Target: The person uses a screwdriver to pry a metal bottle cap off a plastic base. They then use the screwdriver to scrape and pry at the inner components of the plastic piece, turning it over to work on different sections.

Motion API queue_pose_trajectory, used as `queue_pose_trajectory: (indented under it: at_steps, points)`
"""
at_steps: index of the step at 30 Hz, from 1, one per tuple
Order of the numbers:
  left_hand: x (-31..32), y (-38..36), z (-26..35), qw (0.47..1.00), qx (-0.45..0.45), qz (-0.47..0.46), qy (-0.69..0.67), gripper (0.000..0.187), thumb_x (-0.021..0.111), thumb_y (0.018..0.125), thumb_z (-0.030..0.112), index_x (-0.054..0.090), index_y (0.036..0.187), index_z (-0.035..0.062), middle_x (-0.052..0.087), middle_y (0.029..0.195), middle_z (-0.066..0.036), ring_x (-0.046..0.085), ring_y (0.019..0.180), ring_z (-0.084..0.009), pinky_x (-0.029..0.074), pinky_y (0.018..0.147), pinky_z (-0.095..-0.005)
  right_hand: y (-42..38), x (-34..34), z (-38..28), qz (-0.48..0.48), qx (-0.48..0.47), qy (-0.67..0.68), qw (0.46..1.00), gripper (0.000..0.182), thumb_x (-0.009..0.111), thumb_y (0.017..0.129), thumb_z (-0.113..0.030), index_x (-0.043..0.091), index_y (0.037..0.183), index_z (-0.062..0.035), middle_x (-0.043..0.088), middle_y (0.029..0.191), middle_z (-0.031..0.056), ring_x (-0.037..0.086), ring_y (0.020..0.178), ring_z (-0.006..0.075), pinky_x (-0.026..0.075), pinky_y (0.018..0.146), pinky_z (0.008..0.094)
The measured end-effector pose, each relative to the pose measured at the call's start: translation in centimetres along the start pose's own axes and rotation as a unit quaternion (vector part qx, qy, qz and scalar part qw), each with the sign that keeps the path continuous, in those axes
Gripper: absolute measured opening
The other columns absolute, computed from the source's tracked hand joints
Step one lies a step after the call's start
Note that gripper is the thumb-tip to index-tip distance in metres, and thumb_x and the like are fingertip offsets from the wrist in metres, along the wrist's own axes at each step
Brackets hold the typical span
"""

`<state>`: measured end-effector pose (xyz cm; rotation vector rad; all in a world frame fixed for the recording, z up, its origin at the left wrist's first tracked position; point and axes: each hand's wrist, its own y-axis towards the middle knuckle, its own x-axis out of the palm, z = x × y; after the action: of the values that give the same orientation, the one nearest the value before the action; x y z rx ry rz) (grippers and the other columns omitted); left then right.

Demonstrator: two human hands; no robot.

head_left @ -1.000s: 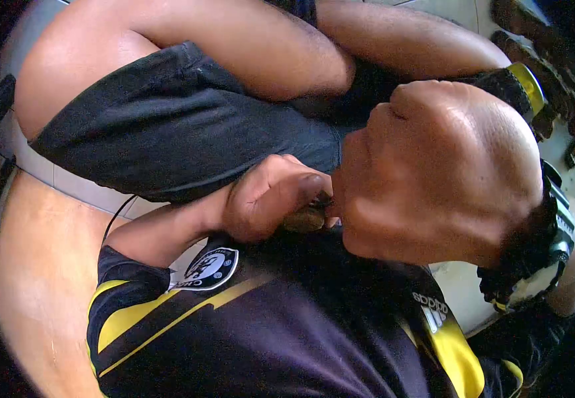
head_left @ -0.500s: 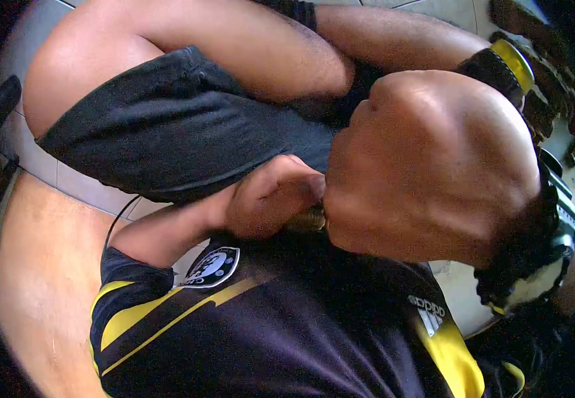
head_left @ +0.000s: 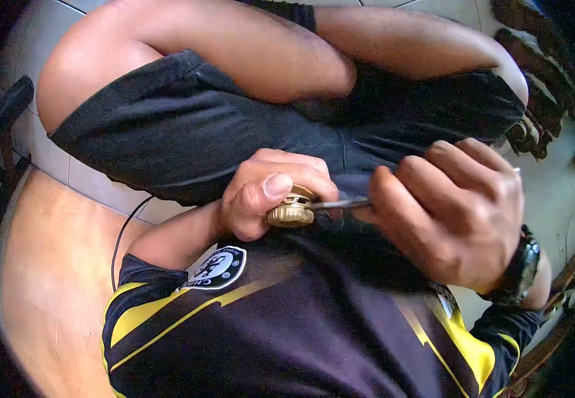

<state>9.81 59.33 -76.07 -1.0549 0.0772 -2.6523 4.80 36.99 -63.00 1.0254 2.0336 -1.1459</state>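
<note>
My left hand (head_left: 261, 192) is closed round a small, rounded, golden-brown piece (head_left: 291, 215) with a ridged, carved-looking rim. Its thumb presses on top, and the fingers hide part of the piece. From the right, my right hand (head_left: 450, 212) grips a thin metal tool (head_left: 344, 203), its fingers curled round the handle end, which is hidden. The tool's tip meets the right side of the ridged piece. Motion slightly blurs the right hand. Both hands are above my lap, close to the shirt front.
My crossed legs in black shorts (head_left: 155, 126) lie beyond the hands. A smooth tan surface (head_left: 42, 285) curves along the left, with a thin black cord (head_left: 116, 239) near my sleeve. Dark brown, irregular pieces (head_left: 536, 73) lie at upper right on the tiled floor (head_left: 556, 192).
My right hand has dropped away from close to the camera and moved right and down. The ridged piece and the metal tool now show clearly; before, they were mostly hidden.
</note>
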Motion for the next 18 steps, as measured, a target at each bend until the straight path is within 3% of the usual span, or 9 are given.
queue_pose_trajectory:
  at_steps: [3,5,12,18]
  points:
    - [0.3,-0.3,0.2,0.999,-0.032,0.016,-0.012,0.072,0.026,0.104,0.046,0.069,0.084,-0.0079,0.066,0.075,-0.023,0.063,0.066,-0.0328,0.051,0.066,-0.0426,-0.6,1.4,0.0,0.011,0.013,0.017,1.000,0.029,0.080,0.071,-0.028,0.063,0.083,-0.0081,0.048,0.066,-0.0001,0.050,0.059,0.0163,0.038,0.051,0.0329]
    - [0.2,-0.5,-0.3,1.000,-0.003,0.005,-0.015,0.063,0.029,0.103,0.040,0.070,0.096,-0.0068,0.066,0.083,-0.020,0.063,0.070,-0.0307,0.048,0.066,-0.0397,-0.8,1.6,-0.1,0.000,0.021,0.023,1.000,0.030,0.081,0.071,-0.029,0.062,0.082,-0.0092,0.048,0.066,-0.0004,0.050,0.059,0.0166,0.038,0.051,0.0330]
    - [0.8,0.1,-0.8,1.000,0.001,0.010,0.025,0.056,0.032,0.104,0.034,0.068,0.094,-0.0082,0.064,0.081,-0.022,0.061,0.067,-0.0328,0.047,0.063,-0.0407,-1.0,1.4,0.2,-0.018,0.022,0.007,1.000,0.028,0.081,0.071,-0.028,0.063,0.081,-0.0091,0.049,0.069,-0.0002,0.050,0.060,0.0163,0.039,0.052,0.0322]
    - [0.3,0.3,-1.5,0.998,0.020,-0.024,0.053,0.047,0.033,0.104,0.024,0.065,0.087,-0.0058,0.063,0.079,-0.021,0.061,0.066,-0.0336,0.048,0.063,-0.0415,0.4,1.2,0.8,-0.016,-0.071,-0.075,0.995,0.027,0.079,0.064,-0.032,0.062,0.070,-0.0114,0.044,0.067,-0.0021,0.048,0.061,0.0130,0.037,0.052,0.0297]
